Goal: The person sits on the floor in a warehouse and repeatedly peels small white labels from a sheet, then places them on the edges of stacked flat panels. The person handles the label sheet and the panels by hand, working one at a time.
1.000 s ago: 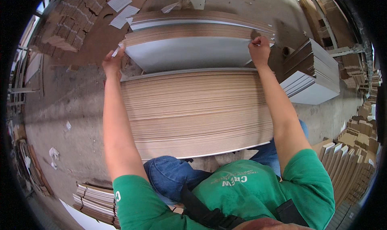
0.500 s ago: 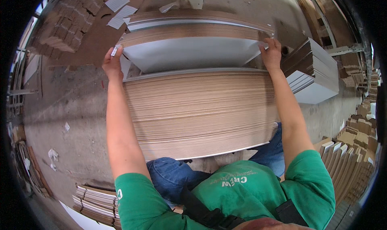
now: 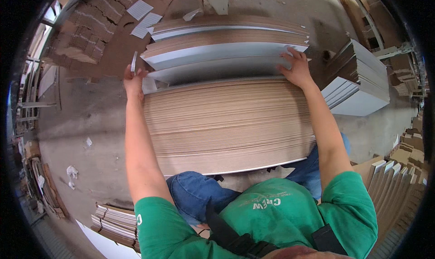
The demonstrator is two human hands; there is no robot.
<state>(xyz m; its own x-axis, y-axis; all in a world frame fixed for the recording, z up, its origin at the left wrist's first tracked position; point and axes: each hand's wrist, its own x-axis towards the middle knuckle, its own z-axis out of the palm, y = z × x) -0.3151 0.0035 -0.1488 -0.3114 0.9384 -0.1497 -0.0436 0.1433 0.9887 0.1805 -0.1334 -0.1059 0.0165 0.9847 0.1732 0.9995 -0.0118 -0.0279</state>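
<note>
A large pack of brown cardboard sheets (image 3: pixel 226 123), edges facing up, stands in front of my knees. Beyond it, a white-faced sheet (image 3: pixel 213 70) slopes in the gap before a second, thinner brown-and-white stack (image 3: pixel 222 50). At the gap's left end is my left hand (image 3: pixel 134 81), its fingers closed around a small, thin white strip (image 3: pixel 134 61) that sticks up; what the strip is I cannot make out. My right hand (image 3: pixel 297 68) hovers over the right end of the sloping sheet, fingers spread and holding nothing. Whether its fingertips touch the sheet is unclear.
Another bundle of white-faced boards (image 3: pixel 358 82) stands on the floor to the right. Brown cardboard piles (image 3: pixel 81 36) lie at far left, with lined paper sheets (image 3: pixel 146 24) beside them. More flat stacks sit near my left elbow (image 3: pixel 115 225) and my right side (image 3: pixel 392 182).
The white sheet between my hands has tipped down toward the near pack. My right hand has let go of its edge and opened; my left hand has come lower, still with the white strip.
</note>
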